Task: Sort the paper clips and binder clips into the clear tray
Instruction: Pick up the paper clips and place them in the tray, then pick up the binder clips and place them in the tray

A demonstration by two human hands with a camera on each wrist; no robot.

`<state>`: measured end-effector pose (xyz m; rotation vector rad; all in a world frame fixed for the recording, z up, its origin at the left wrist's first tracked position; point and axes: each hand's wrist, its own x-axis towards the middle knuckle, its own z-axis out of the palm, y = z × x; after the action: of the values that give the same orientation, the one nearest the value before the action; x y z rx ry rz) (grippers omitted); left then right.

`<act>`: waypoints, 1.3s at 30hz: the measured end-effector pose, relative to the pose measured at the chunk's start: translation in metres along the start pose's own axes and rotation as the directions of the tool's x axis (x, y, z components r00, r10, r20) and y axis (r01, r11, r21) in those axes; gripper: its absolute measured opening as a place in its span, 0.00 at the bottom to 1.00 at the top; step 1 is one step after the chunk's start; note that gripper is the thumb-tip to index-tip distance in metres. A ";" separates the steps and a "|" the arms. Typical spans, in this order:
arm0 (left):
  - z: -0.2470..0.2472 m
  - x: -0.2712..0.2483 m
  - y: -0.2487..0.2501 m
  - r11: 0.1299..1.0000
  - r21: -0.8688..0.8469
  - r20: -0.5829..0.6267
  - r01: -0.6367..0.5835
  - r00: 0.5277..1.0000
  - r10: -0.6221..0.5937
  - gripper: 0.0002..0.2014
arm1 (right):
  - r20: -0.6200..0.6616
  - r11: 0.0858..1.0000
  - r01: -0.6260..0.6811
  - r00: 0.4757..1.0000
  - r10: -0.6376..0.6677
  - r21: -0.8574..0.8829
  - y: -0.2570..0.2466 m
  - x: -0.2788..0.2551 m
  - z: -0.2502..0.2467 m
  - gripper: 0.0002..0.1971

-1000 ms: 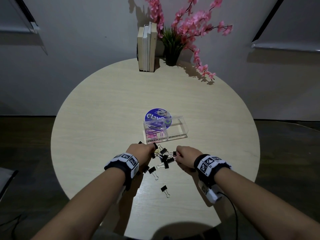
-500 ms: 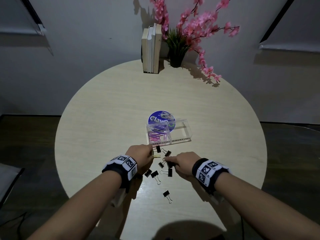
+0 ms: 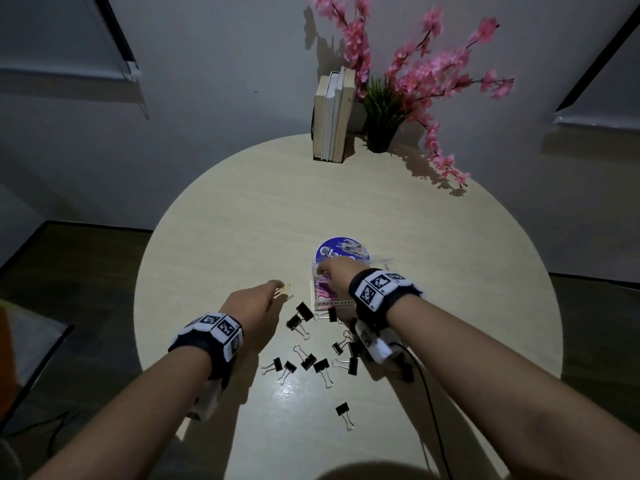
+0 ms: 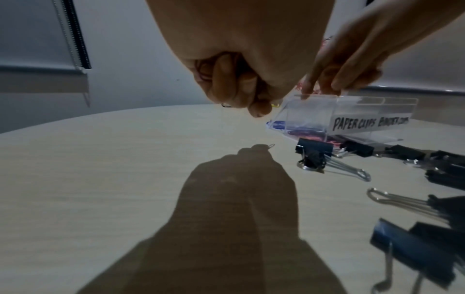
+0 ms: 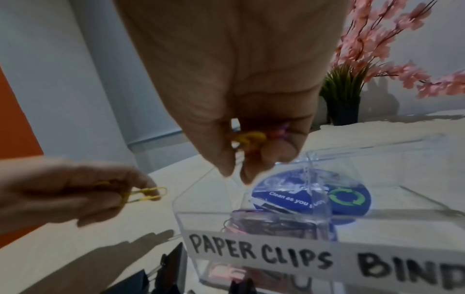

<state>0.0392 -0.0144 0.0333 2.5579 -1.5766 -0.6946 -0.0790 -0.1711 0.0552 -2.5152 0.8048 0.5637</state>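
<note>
Both hands' grips pinch paper clips (image 5: 148,194) above round pale wooden table (image 3: 225,237) against grey wall (image 3: 207,81).

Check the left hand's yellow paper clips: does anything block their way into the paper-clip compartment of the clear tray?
Partly. The right hand hangs over that compartment of the clear tray, its fingers pinching paper clips. The left hand holds the yellow paper clips beside the tray's left wall; nothing else stands between.

On the counter (image 3: 221,237), the tray (image 3: 384,264) sits centrally, paper clips (image 3: 322,289) in its left compartment. Binder clips (image 3: 308,362) lie before it, a disc (image 3: 332,245) behind; books (image 3: 334,116) and plant (image 3: 381,112) stand at the far edge.
</note>
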 end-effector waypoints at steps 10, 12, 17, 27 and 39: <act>-0.022 0.031 0.029 0.980 0.097 -0.038 -0.174 0.983 0.178 0.19 | -0.107 0.984 0.023 0.994 -0.004 0.177 0.028 -0.027 -0.003 0.11; -0.029 0.046 0.052 0.940 0.191 -0.015 -0.284 0.956 0.292 0.18 | -0.038 0.980 0.021 0.999 -0.013 0.200 0.036 -0.043 -0.004 0.09; -0.023 0.076 0.098 0.885 0.312 0.184 -0.347 0.936 0.302 0.15 | 0.112 0.992 -0.120 0.987 0.114 0.049 0.057 -0.071 0.017 0.11; -0.007 0.051 0.081 0.882 0.228 0.013 -0.411 0.908 0.420 0.13 | 0.121 0.952 -0.301 0.944 0.305 -0.054 0.089 -0.089 0.065 0.21; 0.047 0.003 0.007 0.996 -0.046 0.015 -0.071 0.997 0.072 0.31 | 0.097 0.942 -0.324 0.944 0.316 0.090 0.077 -0.083 0.074 0.16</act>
<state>0.0157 -0.0115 -0.0080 2.4569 -1.6288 -0.7370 -0.2069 -0.1531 0.0140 -2.2632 1.1917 0.7049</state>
